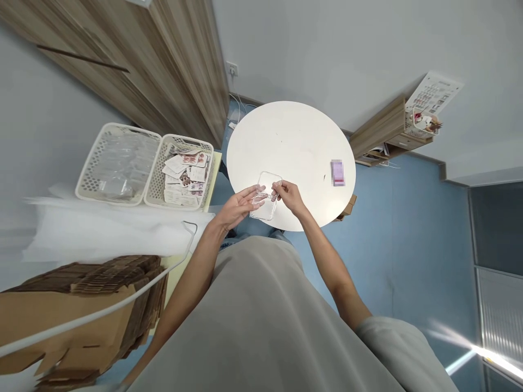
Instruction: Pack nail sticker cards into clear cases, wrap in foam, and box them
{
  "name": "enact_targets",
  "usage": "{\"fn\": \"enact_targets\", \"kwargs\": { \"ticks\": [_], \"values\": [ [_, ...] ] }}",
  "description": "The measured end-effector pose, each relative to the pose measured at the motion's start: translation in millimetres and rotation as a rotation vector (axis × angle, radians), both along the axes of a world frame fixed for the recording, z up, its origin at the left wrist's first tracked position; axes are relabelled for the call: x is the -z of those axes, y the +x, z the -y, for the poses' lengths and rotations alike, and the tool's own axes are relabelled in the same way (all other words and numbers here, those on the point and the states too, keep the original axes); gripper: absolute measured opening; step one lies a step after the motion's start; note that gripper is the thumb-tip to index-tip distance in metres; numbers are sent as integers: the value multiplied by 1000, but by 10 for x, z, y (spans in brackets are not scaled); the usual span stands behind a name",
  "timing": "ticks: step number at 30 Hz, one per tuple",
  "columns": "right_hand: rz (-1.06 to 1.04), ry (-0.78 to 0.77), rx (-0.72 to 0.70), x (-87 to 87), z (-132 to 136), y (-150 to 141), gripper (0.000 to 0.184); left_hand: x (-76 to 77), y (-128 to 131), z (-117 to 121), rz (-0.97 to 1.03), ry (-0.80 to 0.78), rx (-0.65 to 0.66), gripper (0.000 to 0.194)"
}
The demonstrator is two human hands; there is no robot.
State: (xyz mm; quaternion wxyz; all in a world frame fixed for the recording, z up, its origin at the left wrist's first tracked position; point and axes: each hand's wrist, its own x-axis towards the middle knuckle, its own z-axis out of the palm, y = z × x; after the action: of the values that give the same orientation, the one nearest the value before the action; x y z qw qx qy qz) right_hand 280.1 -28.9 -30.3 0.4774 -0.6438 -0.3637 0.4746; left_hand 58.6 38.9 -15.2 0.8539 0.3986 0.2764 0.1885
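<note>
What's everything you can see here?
Round table: 1, white, centre
Plastic case: at least 1, clear, over table
Packet: 1, purple, table's right side
Large baskets: 2, white, left
Plastic packages: several, clear, leftmost basket
Printed cards: many, mostly white, other basket
Sheeting: uncounted, white, below baskets
Flattened boxes: stack, brown, lower left
Bent rod: 1, white, lower left
Cabinet: 1, wood-grain brown, upper left
Shelf unit: 1, brown, upper right
Small basket: 1, white, upper right
Printed sheet: 1, white, upper right
Floor: 1, blue, around table
Shirt: 1, grey, bottom
Left hand: 1, bare, holding case
Right hand: 1, bare, holding case
</note>
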Motion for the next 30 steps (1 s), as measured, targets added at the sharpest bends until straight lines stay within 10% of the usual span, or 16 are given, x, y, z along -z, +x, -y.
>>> {"fn": "enact_targets", "kwargs": {
  "ticks": [9, 16, 23, 30],
  "values": [
    [78, -72, -114, 125, -204, -95, 65, 159, -162, -21, -82, -116, -231, 74],
    [452, -306, -183, 723, -491, 57, 29, 278, -574, -42, -122, -172, -483, 70],
    [829, -581, -440, 1307, -697, -46, 52, 274, -919, 151, -164, -161, -636, 64],
    [1019, -619, -538, 1502, -764, -216, 47, 276, -1137, 321, -192, -201, -763, 56]
  ]
}}
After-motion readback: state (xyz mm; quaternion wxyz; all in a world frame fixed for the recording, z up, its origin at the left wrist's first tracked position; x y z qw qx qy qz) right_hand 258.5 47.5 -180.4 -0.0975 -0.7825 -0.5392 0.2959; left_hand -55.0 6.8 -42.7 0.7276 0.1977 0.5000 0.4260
